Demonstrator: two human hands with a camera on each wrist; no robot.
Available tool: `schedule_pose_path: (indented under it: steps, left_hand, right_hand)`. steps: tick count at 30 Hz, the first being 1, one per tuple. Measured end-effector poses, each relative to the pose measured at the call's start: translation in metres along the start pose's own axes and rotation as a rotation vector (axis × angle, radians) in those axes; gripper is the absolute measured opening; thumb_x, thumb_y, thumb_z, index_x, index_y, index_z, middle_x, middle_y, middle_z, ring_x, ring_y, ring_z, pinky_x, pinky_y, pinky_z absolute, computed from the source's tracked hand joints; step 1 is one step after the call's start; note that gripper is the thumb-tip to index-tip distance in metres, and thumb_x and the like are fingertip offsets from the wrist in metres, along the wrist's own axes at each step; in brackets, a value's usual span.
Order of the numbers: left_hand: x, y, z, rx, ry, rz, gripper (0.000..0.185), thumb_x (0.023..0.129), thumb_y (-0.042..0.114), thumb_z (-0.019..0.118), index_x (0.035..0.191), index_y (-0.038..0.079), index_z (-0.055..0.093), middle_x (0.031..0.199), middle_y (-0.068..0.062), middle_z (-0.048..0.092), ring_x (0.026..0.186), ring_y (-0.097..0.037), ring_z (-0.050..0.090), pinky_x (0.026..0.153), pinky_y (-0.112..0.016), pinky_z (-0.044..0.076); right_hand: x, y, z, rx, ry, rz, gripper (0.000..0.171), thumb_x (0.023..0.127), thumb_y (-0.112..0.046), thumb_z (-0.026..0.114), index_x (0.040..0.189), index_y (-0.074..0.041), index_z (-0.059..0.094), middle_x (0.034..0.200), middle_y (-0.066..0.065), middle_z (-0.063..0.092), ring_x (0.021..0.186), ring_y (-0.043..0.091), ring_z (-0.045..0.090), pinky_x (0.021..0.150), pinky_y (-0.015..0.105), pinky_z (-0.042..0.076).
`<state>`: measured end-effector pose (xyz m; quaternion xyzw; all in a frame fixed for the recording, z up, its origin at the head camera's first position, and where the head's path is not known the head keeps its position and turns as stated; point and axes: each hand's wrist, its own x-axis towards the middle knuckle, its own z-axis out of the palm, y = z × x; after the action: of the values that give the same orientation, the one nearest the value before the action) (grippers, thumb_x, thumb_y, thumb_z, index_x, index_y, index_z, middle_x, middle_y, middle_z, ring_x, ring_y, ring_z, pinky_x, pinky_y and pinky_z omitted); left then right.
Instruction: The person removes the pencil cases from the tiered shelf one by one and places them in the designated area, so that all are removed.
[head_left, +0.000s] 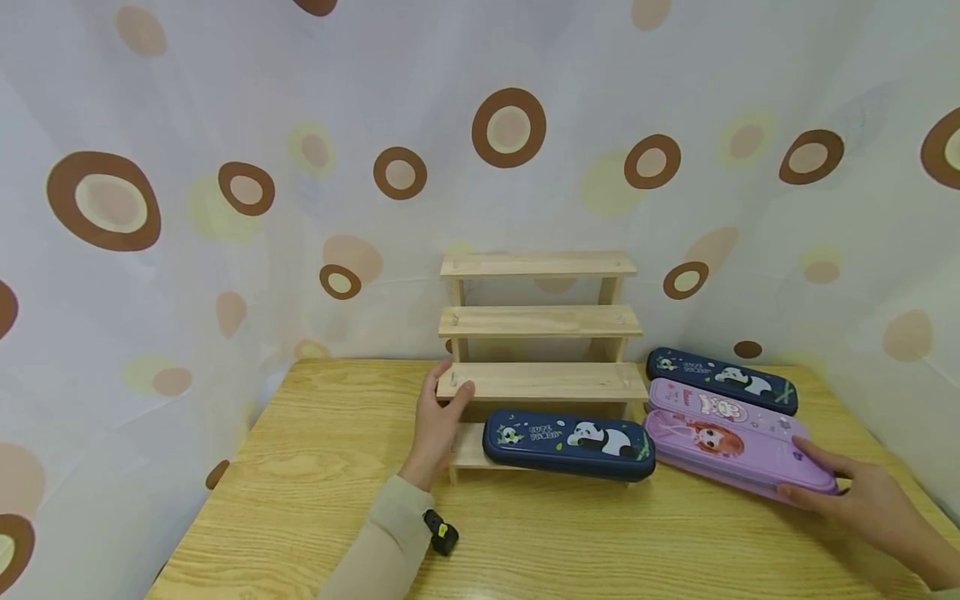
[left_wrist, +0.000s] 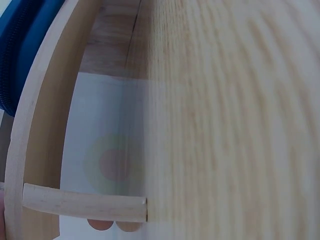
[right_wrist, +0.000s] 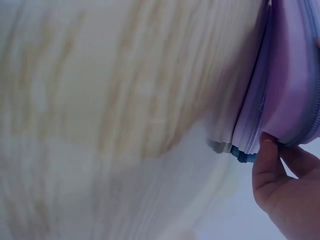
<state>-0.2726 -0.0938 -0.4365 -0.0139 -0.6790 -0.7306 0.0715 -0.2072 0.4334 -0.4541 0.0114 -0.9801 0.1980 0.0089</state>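
1. At the left end of the wooden step shelf point(head_left: 538, 367), the left hand point(head_left: 438, 425) grips the second step's edge, thumb on top and fingers curled behind the side post; the left wrist view shows only two fingertips point(left_wrist: 114, 225) below a blurred rail.
2. Near the tabletop's point(head_left: 315, 467) right edge, the right hand point(head_left: 862, 492) pinches the near end of the purple pencil case point(head_left: 738, 450) (its wrist is cut off by the frame).
3. Behind it lie a pink case point(head_left: 720, 407) and a navy panda case point(head_left: 720, 379), partly overlapped.
4. Another navy panda case point(head_left: 567, 444) rests on the lowest step, overhanging its front.
5. Open tabletop lies in front and to the left.
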Motion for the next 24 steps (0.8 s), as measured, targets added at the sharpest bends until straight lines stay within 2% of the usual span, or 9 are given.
schedule_pose_path:
  steps: [4,7,13,24]
  left_hand:
    - [0.0004,0.0003,0.0002,-0.001,-0.002,0.001,0.059,0.098,0.017,0.063,0.151,0.010,0.036,0.156,-0.015,0.030,0.141,-0.031,0.029,0.113,-0.048,0.029]
    - [-0.0002,0.0016,0.0006,0.002,-0.007,0.003,0.059,0.098,0.017,0.063,0.151,0.010,0.036,0.156,-0.015,0.029,0.142,-0.031,0.027,0.114,-0.049,0.028]
    - [-0.0018,0.0036,0.0010,0.009,-0.009,0.006,0.059,0.099,0.017,0.062,0.151,0.007,0.036,0.156,-0.016,0.028,0.143,-0.033,0.026,0.114,-0.051,0.027]
    - [-0.0031,0.0051,0.0007,0.010,-0.005,0.001,0.060,0.099,0.017,0.062,0.151,0.007,0.035,0.156,-0.017,0.029,0.142,-0.033,0.028,0.114,-0.051,0.027]
  right_hand:
    - [0.0008,0.0013,0.0006,-0.021,-0.040,0.001,0.092,0.083,-0.053,0.075,0.141,0.010,0.042,0.117,0.047,0.050,0.091,0.047,0.056,0.069,0.049,0.052]
    - [0.0018,0.0032,0.0018,-0.034,-0.058,0.006,0.092,0.083,-0.055,0.074,0.140,0.010,0.042,0.116,0.047,0.050,0.094,0.051,0.056,0.074,0.060,0.050]
    - [0.0013,0.0074,0.0048,-0.006,-0.044,-0.037,0.089,0.081,-0.050,0.078,0.137,0.012,0.047,0.118,0.043,0.052,0.094,0.047,0.059,0.076,0.059,0.050]
    - [0.0026,0.0057,0.0037,0.011,-0.042,-0.067,0.084,0.082,-0.042,0.080,0.135,0.015,0.048,0.119,0.042,0.051,0.098,0.050,0.058,0.077,0.061,0.049]
